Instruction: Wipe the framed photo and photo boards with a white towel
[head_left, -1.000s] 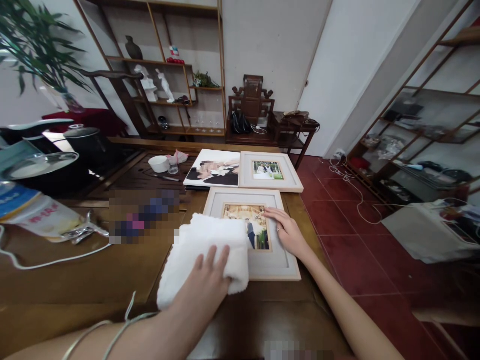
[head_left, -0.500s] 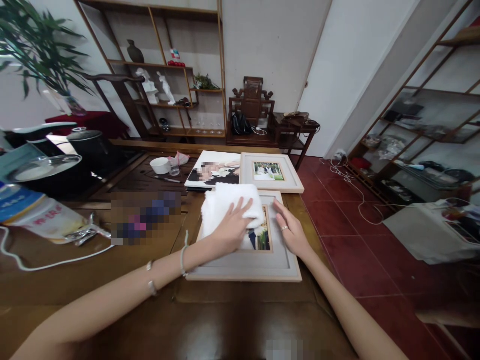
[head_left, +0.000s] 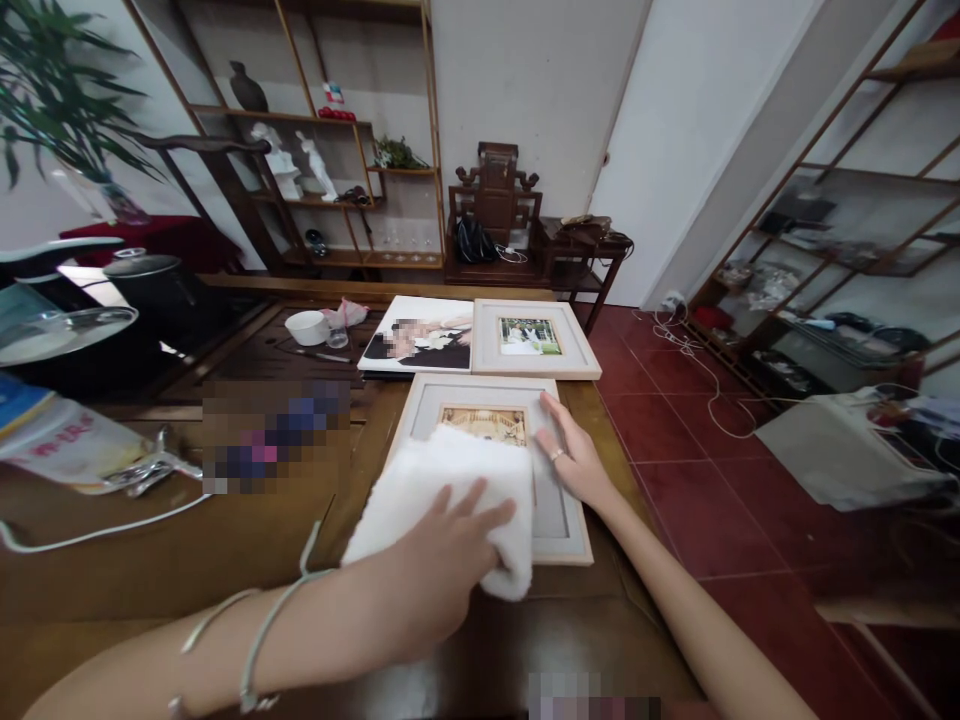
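Note:
A folded white towel [head_left: 442,480] lies over the lower left part of a light wooden picture frame [head_left: 574,548], hiding much of its photo. My left hand [head_left: 442,555] presses on the towel from above, fingers bent into the cloth, and grips it. At the frame's right side, my right hand [head_left: 577,450] holds the edge, with the thumb over the mat and the fingers along the border. The frame lies flat on a brown wooden table [head_left: 292,570]. Beyond it lie a second framed photo [head_left: 531,336] and a photo album or print [head_left: 431,335].
On the left stand a black pot [head_left: 150,285], a glass-lidded pan [head_left: 67,330] and a plastic bag [head_left: 67,440] with a white cable. A white bowl [head_left: 307,327] sits on the tea tray. The table's right edge drops to a red tiled floor [head_left: 675,420].
My left hand has drawn the towel down toward me, from the photo's upper part to the frame's near edge. My right hand stays at the frame's right side. The view shifts slightly.

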